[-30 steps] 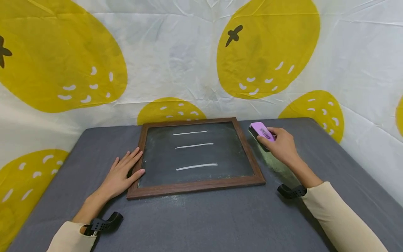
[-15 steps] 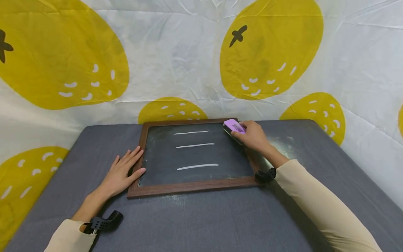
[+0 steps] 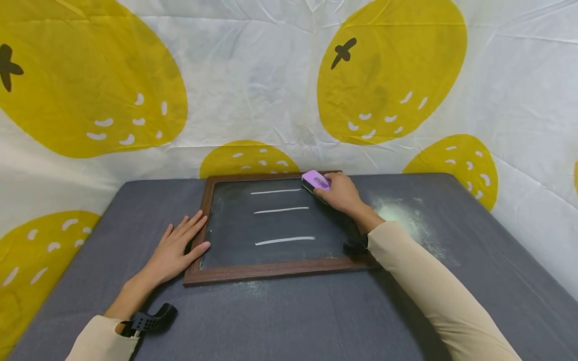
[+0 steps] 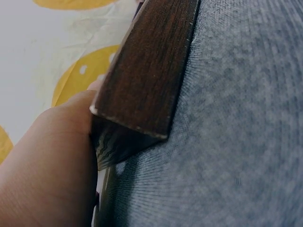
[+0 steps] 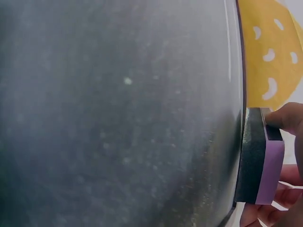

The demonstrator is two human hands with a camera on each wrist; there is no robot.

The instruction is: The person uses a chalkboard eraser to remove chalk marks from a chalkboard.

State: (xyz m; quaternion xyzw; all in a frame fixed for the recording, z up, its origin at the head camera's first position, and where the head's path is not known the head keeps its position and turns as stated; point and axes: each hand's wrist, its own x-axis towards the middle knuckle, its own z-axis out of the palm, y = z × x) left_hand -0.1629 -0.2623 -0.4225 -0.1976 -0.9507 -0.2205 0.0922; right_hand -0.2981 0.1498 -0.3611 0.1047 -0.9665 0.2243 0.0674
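The right hand (image 3: 344, 194) grips a purple eraser (image 3: 315, 179) at the upper right of the chalkboard (image 3: 280, 225), whose left edge the left hand (image 3: 173, 254) touches with outstretched fingers.

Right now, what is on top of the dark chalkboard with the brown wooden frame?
Three white chalk lines mark the dark chalkboard; the left hand touches its brown wooden frame. The right hand holds a purple-topped block eraser at the upper right; any marks beneath are hidden.
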